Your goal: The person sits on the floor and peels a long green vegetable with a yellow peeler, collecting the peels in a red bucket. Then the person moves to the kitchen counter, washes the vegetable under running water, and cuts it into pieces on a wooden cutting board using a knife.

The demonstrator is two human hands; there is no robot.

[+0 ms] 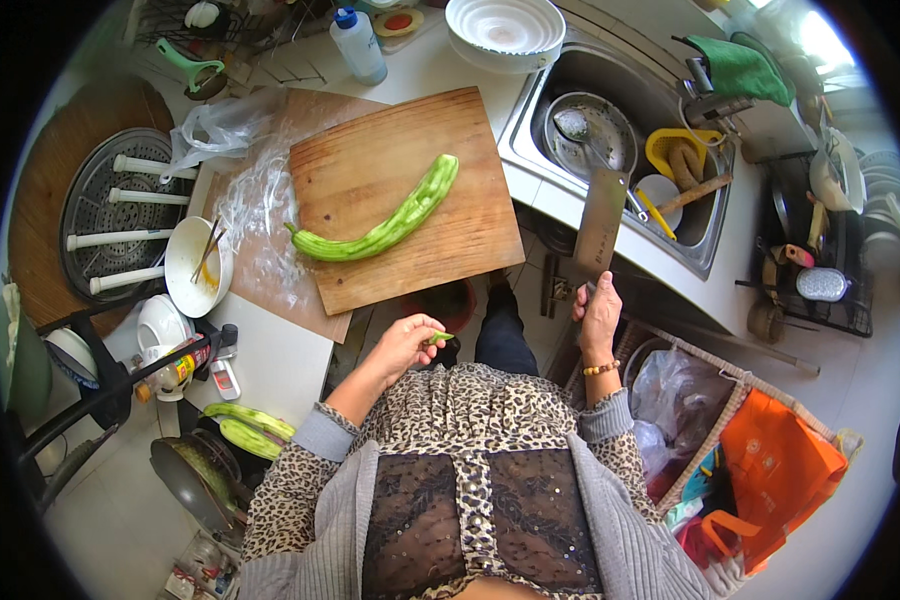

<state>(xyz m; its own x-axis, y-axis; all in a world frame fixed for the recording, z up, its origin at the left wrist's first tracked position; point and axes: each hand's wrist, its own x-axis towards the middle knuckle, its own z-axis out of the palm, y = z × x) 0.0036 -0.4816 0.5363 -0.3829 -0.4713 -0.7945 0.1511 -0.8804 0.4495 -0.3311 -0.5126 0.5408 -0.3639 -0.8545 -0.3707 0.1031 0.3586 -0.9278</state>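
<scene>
A long, curved green vegetable (390, 229), its skin pale and streaked, lies across a wooden cutting board (405, 142). Below the board, near my waist, my left hand (406, 345) pinches a small green piece (440, 337) between thumb and fingertips. My right hand (598, 309) is closed around the handle of a cleaver (601, 225), held to the right of the board with its broad blade pointing up towards the sink's edge. Two similar green vegetables (251, 431) lie at the lower left beside my left sleeve.
A steel sink (701, 259) at upper right holds a metal bowl (622, 124), a yellow strainer (664, 146) and utensils. Left of the board are a crumpled plastic bag (217, 131), a white bowl with chopsticks (187, 281) and a steamer rack (105, 180). An orange bag (776, 465) stands at lower right.
</scene>
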